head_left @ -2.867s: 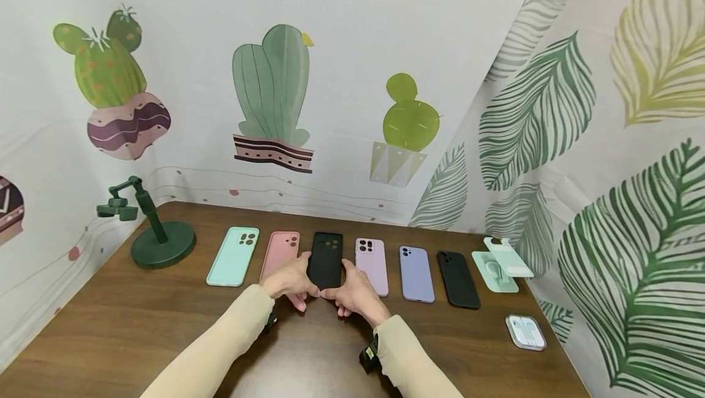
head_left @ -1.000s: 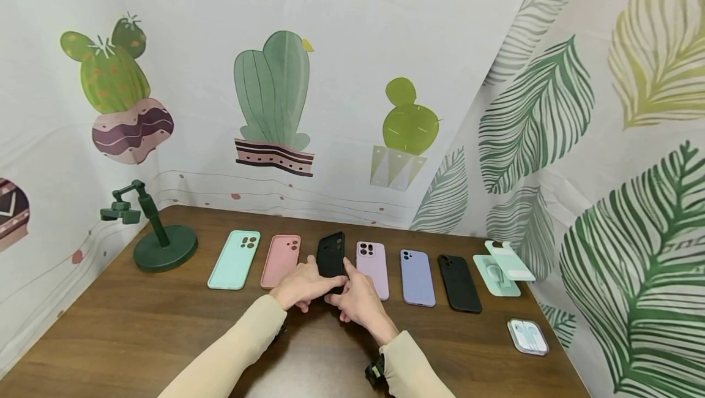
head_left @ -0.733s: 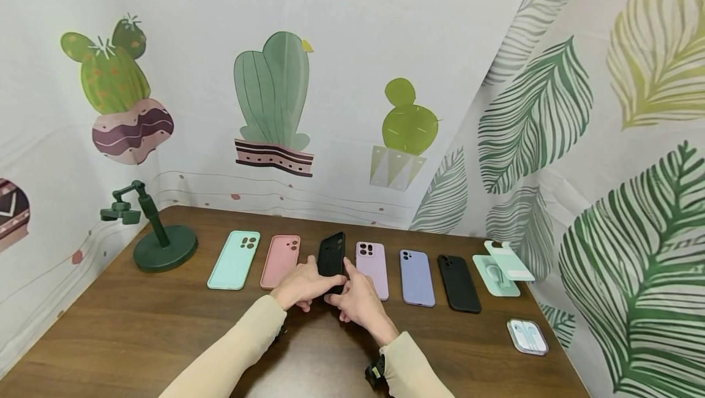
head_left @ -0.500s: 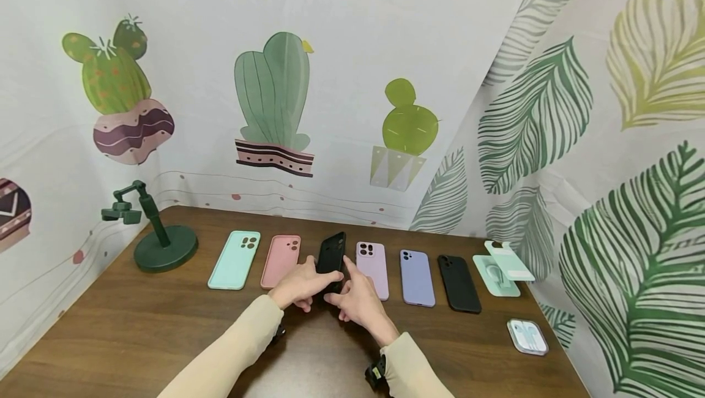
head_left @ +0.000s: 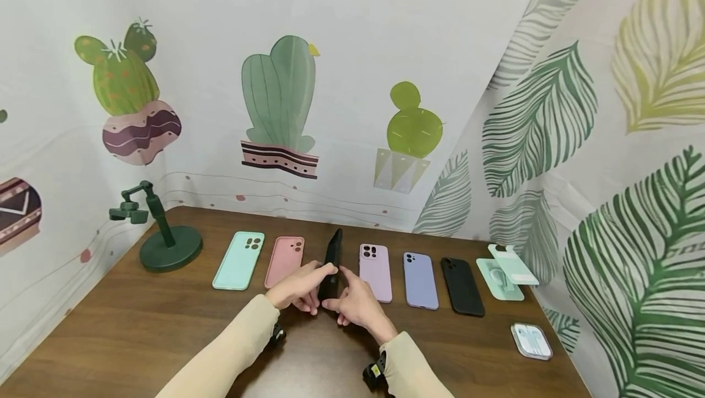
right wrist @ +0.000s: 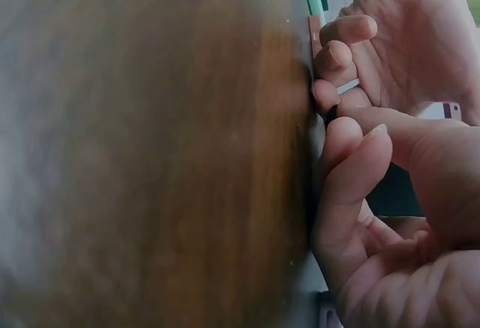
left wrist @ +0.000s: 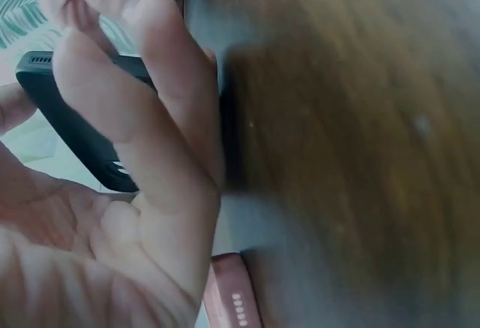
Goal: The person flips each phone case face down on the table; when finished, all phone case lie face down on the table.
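A black phone case (head_left: pixel 333 250) stands on its long edge in the middle of the row, its narrow side facing up in the head view. My left hand (head_left: pixel 302 283) grips it from the left, thumb over the upper edge and fingers low on its side. On the right, my right hand (head_left: pixel 358 301) holds the near end, thumb at the lower corner and index finger along the side. Slots show on one end of the black case (left wrist: pixel 75 125) in the left wrist view. Fingers of my right hand (right wrist: pixel 360 208) hide most of the case in the right wrist view.
To the left lie a pink phone case (head_left: pixel 286 257), a mint case (head_left: pixel 238 263) and a green stand (head_left: pixel 172 250). To the right are a lilac case (head_left: pixel 376 275), a periwinkle case (head_left: pixel 421 281), another black case (head_left: pixel 464 288), a mint folding stand (head_left: pixel 503 272) and boxed earphones (head_left: pixel 531 341).
The black phone case lay flat at first, both hands at its sides. It has since tilted up and turned onto its long edge, while both hands stay around its near end.
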`<state>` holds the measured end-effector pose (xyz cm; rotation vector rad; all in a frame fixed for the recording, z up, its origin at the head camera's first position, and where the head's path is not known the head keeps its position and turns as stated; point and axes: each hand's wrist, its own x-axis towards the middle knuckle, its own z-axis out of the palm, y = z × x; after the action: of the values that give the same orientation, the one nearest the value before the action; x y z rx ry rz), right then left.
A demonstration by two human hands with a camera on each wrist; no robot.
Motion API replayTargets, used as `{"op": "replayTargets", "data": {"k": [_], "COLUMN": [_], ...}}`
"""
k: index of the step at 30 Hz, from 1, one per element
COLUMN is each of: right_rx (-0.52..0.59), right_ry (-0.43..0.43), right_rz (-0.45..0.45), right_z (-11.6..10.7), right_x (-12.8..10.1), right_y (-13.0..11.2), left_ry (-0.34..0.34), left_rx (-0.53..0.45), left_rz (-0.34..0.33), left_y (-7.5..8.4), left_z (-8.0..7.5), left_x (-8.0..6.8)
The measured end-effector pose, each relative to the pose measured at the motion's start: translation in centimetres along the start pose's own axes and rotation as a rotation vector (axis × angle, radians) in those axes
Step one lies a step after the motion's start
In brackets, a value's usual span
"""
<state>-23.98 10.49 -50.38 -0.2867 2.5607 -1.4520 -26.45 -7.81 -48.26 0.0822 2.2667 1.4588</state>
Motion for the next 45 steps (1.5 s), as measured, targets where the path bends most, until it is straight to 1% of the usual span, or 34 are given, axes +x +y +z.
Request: {"op": "replayTargets", "data": {"k": [4,7,13,17,20,23,29,32,34,38,45], "right_rx": [0.022,0.039,0.072,0.096,0.116,0.135,0.142,0.133,0.127,0.120,0.132], "right_ry": [-0.012,-0.021,-0.031,-0.035,-0.040,-0.044,-0.051,-0.052,-0.050,-0.049,-0.049], "right_rz": [0.022,0.042,0.067,0.084,0.097,0.104,0.097,0.101,0.101,0.099,0.122], "right_z": [0.0,0.0,-0.2,-0.2,-0.2,-0.2,-0.3,-0.3,-0.3,-0.4,-0.3], "right_x": [0.2,0.3,0.5,0.6,0.5,0.4,0.5,0.6,0.7,0.8,0.5], "right_y": [0.3,0.4,0.5,0.3,0.2,0.0,0.1,0.1,0.1,0.0,0.2], "left_ry": [-0.070,-0.110,-0.138,-0.113,-0.082,-0.058,-0.006,0.008,0.013,0.020,0.047], "left_rx": [-0.046,-0.069,-0.081,-0.062,-0.047,-0.052,-0.058,-0.053,-0.050,-0.049,-0.044], "left_rz": [-0.002,-0.002,-0.003,0.003,0.029,0.086,0.253,0.290,0.300,0.301,0.252], "left_y": [-0.2,-0.3,-0.5,-0.4,-0.4,-0.5,-0.5,-0.4,-0.3,-0.4,-0.7], "left_z": [-0.2,-0.3,-0.6,-1.1,-1.6,-2.0,-2.4,-2.5,-2.5,-2.6,-2.6], "left_x": [0.2,0.3,0.4,0.3,0.3,0.4,0.3,0.2,0.1,0.2,0.3]}}
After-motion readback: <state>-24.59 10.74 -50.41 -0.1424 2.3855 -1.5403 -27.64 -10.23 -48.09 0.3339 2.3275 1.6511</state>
